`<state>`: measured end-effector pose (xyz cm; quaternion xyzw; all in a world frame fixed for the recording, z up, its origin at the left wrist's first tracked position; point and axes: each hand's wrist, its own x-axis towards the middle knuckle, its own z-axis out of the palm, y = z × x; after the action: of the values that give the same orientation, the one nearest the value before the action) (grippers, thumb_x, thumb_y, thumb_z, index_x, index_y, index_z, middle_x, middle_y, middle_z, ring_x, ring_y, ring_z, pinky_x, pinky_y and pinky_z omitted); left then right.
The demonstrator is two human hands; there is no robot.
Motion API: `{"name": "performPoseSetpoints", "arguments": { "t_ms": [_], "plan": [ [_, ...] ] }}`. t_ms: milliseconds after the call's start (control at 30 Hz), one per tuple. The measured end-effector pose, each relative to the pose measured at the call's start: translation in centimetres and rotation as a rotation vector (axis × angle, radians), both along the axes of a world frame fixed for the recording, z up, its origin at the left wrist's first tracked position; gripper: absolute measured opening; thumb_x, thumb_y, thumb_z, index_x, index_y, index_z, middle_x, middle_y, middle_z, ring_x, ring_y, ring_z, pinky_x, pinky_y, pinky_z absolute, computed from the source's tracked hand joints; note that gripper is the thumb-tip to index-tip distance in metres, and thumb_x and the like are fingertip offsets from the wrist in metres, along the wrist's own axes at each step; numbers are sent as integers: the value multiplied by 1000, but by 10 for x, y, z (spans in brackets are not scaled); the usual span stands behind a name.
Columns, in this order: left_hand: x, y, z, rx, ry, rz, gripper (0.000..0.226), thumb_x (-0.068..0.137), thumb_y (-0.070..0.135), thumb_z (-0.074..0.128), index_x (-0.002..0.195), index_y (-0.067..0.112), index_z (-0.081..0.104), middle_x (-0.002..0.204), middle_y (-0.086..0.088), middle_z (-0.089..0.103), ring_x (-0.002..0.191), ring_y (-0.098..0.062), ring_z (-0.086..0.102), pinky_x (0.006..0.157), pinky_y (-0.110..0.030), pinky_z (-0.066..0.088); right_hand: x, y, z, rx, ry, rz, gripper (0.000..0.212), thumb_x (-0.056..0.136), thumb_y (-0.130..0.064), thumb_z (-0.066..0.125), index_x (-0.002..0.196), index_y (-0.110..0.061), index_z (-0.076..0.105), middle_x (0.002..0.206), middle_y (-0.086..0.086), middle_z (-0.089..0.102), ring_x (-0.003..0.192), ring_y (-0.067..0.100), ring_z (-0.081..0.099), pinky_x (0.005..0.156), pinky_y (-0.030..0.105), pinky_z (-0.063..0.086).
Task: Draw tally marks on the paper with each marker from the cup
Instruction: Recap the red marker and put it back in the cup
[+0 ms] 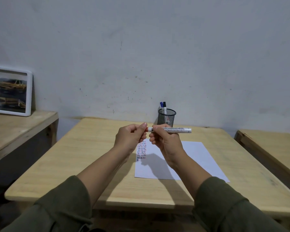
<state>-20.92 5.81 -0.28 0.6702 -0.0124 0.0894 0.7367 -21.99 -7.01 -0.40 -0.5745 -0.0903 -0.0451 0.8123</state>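
We hold a marker level above the table, both hands raised over the paper. Our right hand grips the white barrel near its red end, and our left hand pinches the red cap between thumb and forefinger. Rows of tally marks fill the paper's far left corner. The mesh cup stands behind the paper by the wall, with a blue-capped and a black-capped marker upright inside.
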Motion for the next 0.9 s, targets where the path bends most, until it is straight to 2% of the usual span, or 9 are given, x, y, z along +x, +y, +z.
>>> {"name": "performPoseSetpoints", "arguments": {
  "t_ms": [133, 233, 333, 467, 567, 667, 733, 833, 900],
  "plan": [
    [0, 0, -2, 44, -44, 16, 22, 83, 36, 65, 67, 21, 70, 59, 4, 63, 58, -9, 57, 69, -25, 51, -3, 1, 0, 20, -7, -12, 7, 89, -4, 56, 82, -4, 57, 61, 9, 60, 52, 16, 54, 53, 22, 46],
    [1, 0, 0, -47, -12, -38, 20, 87, 29, 62, 74, 17, 69, 64, 2, 60, 60, -8, 53, 70, -22, 49, -7, -2, 7, -61, -45, 11, 3, 88, -4, 58, 86, -7, 59, 65, 6, 63, 56, 15, 56, 56, 23, 47],
    [8, 2, 5, -188, 34, -39, 12, 90, 18, 58, 89, 10, 68, 72, -2, 60, 65, -9, 52, 71, -18, 48, -9, -7, 10, -26, -11, 123, 9, 88, -8, 59, 94, -12, 64, 75, 7, 63, 60, 14, 60, 59, 21, 47],
    [20, 8, 6, -322, 98, -16, 12, 91, 12, 56, 100, 13, 63, 78, -1, 63, 68, -6, 56, 71, -13, 50, -7, -16, 9, 23, 75, 274, 37, 78, -33, 55, 108, -14, 67, 92, 9, 71, 74, 17, 65, 69, 26, 50],
    [29, 6, 4, -380, 113, -30, 18, 91, 8, 54, 108, 12, 60, 83, -1, 65, 70, -5, 60, 74, -14, 51, -3, -20, 8, 36, 143, 347, 49, 83, -43, 49, 115, -10, 66, 102, 14, 71, 82, 21, 68, 69, 27, 52],
    [39, -1, 3, -400, 118, -53, 18, 91, 7, 54, 108, 11, 59, 88, 0, 67, 69, -4, 61, 75, -15, 51, 4, -21, 4, -87, 146, 296, 33, 97, -28, 43, 111, -12, 67, 98, 11, 71, 78, 15, 69, 69, 23, 51],
    [46, -8, 3, -383, 107, -101, 19, 90, 6, 55, 108, 10, 60, 89, -1, 68, 71, -6, 60, 71, -14, 51, 10, -23, 1, -183, 119, 253, 24, 96, -12, 46, 108, -15, 67, 96, 9, 71, 75, 13, 68, 67, 20, 51],
    [57, -20, 7, -307, 82, -181, 16, 88, 5, 57, 102, 11, 63, 87, -1, 67, 72, -8, 59, 67, -12, 51, 23, -30, 0, -239, 102, 209, 25, 92, -4, 53, 106, -21, 65, 93, 9, 72, 75, 15, 68, 69, 23, 51],
    [67, -27, 8, -224, 83, -190, 15, 87, 6, 60, 99, 14, 64, 88, -2, 68, 79, -11, 61, 79, -21, 51, 35, -36, 2, -266, 89, 149, 33, 90, -3, 56, 113, -26, 61, 91, 7, 73, 77, 16, 67, 70, 26, 51]
  ]
}}
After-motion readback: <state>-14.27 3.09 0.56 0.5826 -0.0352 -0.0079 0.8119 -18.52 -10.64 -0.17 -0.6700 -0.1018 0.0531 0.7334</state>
